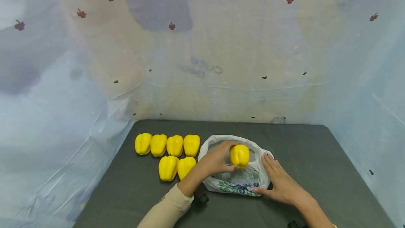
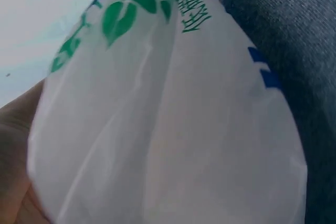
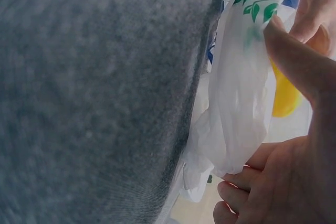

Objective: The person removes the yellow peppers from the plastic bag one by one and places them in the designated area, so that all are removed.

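My left hand [image 1: 216, 159] holds a yellow bell pepper [image 1: 239, 156] between thumb and fingers, above the mouth of a white plastic bag [image 1: 229, 188]. The bag lies opened on the dark table, with green leaves and blue print on its front. On the bag's right side, my right hand [image 1: 281, 182] holds the rim, thumb at the front and fingers farther back. Part of the yellow pepper [image 3: 284, 95] shows behind the bag in the right wrist view. The white bag [image 2: 173, 129] fills most of the left wrist view and hides much of the left hand.
Several more yellow bell peppers [image 1: 168, 168] stand left of the bag in two rows, the front one partly behind my left forearm. The dark grey table [image 1: 297, 150] has a rounded far edge. A pale patterned sheet [image 1: 240, 52] hangs behind and around it.
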Motion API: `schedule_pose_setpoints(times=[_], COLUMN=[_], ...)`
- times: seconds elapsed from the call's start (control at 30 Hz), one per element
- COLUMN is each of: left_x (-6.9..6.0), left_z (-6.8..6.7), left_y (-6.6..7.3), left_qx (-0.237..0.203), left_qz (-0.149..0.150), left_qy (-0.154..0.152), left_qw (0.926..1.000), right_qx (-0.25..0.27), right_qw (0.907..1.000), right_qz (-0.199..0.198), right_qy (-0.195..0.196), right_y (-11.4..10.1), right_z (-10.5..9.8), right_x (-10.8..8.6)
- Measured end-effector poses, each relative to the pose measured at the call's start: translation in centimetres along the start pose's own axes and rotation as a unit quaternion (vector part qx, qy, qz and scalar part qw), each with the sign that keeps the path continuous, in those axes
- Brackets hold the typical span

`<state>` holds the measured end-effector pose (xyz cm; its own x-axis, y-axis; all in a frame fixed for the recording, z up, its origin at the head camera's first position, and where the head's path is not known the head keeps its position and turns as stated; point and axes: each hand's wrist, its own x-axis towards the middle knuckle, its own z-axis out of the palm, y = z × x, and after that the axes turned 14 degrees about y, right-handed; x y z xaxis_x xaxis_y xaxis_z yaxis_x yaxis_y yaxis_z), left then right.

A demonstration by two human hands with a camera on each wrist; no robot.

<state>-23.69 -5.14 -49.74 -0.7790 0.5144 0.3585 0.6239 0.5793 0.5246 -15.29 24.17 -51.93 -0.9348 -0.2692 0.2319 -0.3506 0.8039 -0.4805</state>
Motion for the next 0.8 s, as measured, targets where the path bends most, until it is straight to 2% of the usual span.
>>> schedule_pose_setpoints(times=[0.43, 0.53, 0.8], left_x=[-1.5, -1.7, -2.7], left_z=[-3.2, -4.0, -6.2], left_y=[0.1, 0.0, -0.1], left_qx=[0.021, 0.012, 0.0], left_qz=[0.019, 0.019, -0.025], left_qy=[0.045, 0.052, 0.06], left_qw=[0.9986, 0.9984, 0.9979], right_qx=[-0.011, -0.013, -0.012], right_qw=[0.9997, 0.9997, 0.9996], right_qz=[-0.016, -0.018, -0.019], right_qy=[0.013, 0.014, 0.016], right_y=[0.0, 0.0, -0.2], right_z=[0.0, 0.0, -0.1], right_x=[-0.1, -0.1, -0.1])
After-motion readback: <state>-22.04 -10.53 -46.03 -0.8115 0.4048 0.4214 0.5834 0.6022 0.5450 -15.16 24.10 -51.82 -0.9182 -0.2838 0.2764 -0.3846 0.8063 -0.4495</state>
